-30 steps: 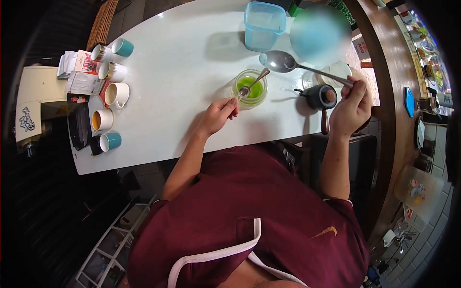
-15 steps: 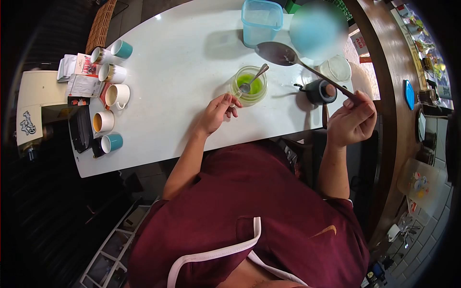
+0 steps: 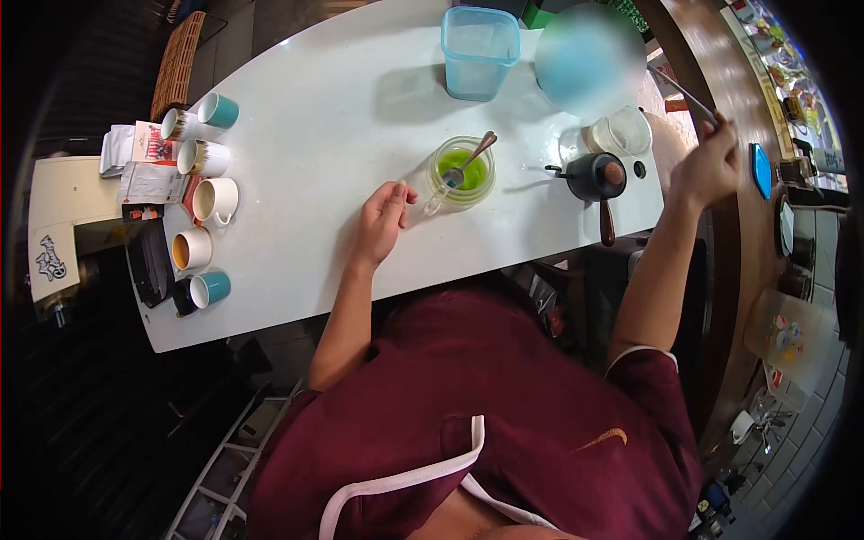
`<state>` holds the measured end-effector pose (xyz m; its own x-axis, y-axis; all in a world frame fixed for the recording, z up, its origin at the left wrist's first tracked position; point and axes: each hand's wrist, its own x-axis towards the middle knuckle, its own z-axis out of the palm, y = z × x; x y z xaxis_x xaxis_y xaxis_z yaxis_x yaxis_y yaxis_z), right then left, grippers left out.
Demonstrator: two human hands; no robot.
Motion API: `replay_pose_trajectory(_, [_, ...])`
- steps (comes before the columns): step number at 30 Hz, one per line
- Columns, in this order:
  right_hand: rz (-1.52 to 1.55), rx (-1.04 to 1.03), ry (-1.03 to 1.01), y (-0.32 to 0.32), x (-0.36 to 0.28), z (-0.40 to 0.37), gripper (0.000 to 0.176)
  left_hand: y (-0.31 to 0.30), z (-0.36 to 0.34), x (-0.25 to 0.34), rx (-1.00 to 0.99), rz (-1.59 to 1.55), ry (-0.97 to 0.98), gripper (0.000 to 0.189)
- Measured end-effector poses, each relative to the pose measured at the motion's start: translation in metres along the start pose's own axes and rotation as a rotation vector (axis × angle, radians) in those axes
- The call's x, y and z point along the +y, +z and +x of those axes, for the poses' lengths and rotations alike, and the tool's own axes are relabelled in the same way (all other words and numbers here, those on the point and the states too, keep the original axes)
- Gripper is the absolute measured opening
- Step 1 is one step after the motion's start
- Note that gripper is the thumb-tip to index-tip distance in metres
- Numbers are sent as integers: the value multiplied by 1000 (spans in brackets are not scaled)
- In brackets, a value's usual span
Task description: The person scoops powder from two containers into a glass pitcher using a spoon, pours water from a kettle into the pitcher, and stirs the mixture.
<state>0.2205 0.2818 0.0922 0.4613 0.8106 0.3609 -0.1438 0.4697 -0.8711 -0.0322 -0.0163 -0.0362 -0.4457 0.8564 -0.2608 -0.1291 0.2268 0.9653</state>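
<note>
A clear glass mug (image 3: 486, 193) with bright green liquid stands on the white table, and a small metal spoon (image 3: 480, 151) leans in it. My left hand (image 3: 382, 225) is just left of the mug's handle, apart from it, with fingers curled in and nothing visible in them. Off to the right, my right hand (image 3: 708, 171) is raised past the table's edge. It grips the end of a long-handled spoon (image 3: 686, 94), whose handle points up and left. The bowl of that spoon cannot be made out now.
A small dark pot (image 3: 589, 180) with a wooden handle stands right of the mug, near a clear container (image 3: 623, 132). A blue plastic tub (image 3: 480, 76) is behind. Several cups (image 3: 214, 200) line the table's left side. A wooden ledge (image 3: 733, 225) runs along the right.
My right hand has moved right and up, taking the long-handled spoon away from above the table. My left hand has let go of the mug's handle and drawn left.
</note>
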Motion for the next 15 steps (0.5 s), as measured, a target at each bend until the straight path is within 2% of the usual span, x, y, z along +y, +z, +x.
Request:
replay_pose_trajectory(2, [-125, -180, -175, 11, 19, 11, 31, -1, 4, 3, 39, 24, 16, 38])
replay_pose_trajectory(5, [-469, -311, -222, 25, 34, 16, 36, -9, 11, 6, 60, 48, 57, 34])
replay_pose_trajectory(9, [-571, -461, -186, 38, 56, 2, 42, -12, 16, 19, 101, 73, 27, 27])
replay_pose_trajectory(11, [-596, -481, -142, 40, 73, 4, 43, -11, 18, 20, 87, 115, 121, 22])
replay_pose_trajectory(15, [-660, -522, -59, 41, 89, 6, 45, 1, 33, 45, 19, 253, 141, 18])
